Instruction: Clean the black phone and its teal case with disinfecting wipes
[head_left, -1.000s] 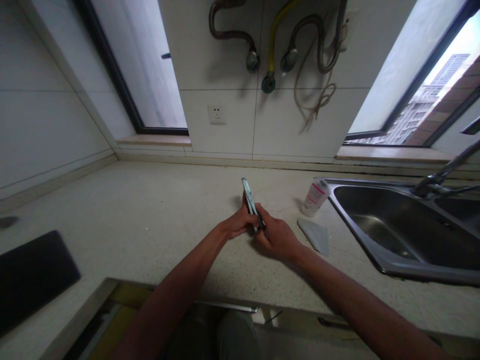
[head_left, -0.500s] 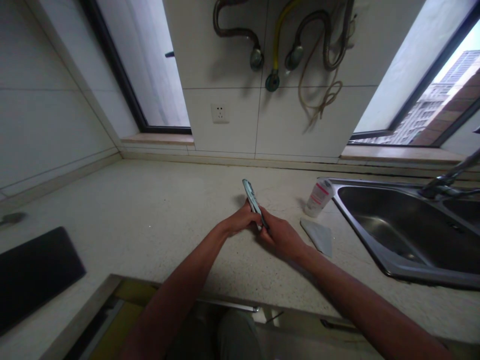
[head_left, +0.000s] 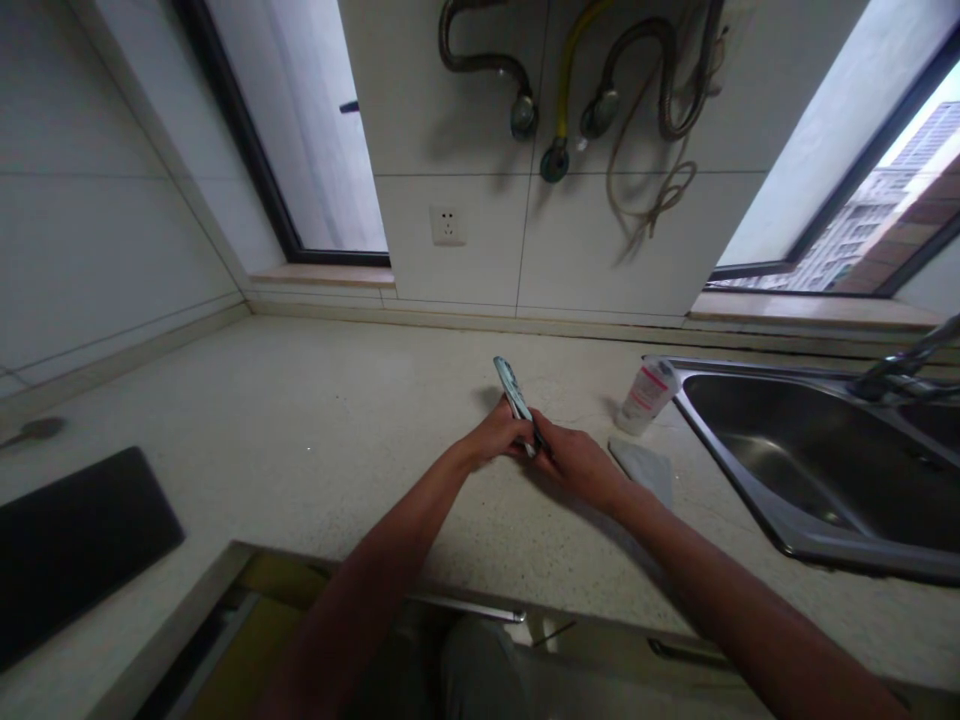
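Note:
Above the middle of the counter, both hands are closed on a slim phone (head_left: pixel 510 382), tilted and seen nearly edge-on, with a pale teal face and dark marks. My left hand (head_left: pixel 496 435) grips its left side and lower end, thumb across it. My right hand (head_left: pixel 574 458) holds the lower right side, where a dark edge shows; most of its fingertips are hidden. To the right of the right hand lie a folded grey cloth (head_left: pixel 643 470) and a clear plastic cup (head_left: pixel 646 398) with pink-red markings, standing tilted in the view.
A steel sink (head_left: pixel 739 480) with a faucet (head_left: pixel 900 375) is set into the counter (head_left: pixel 337 400) at right. At left lie a black flat panel (head_left: pixel 82 550) and a spoon-like thing (head_left: pixel 37 430). An opening (head_left: pixel 270 580) cuts the front edge. Hoses (head_left: pixel 566 90) hang on the wall.
The whole view has shifted slightly, so things appear a little further right. Both hands keep their hold on the phone, with little visible change in grip.

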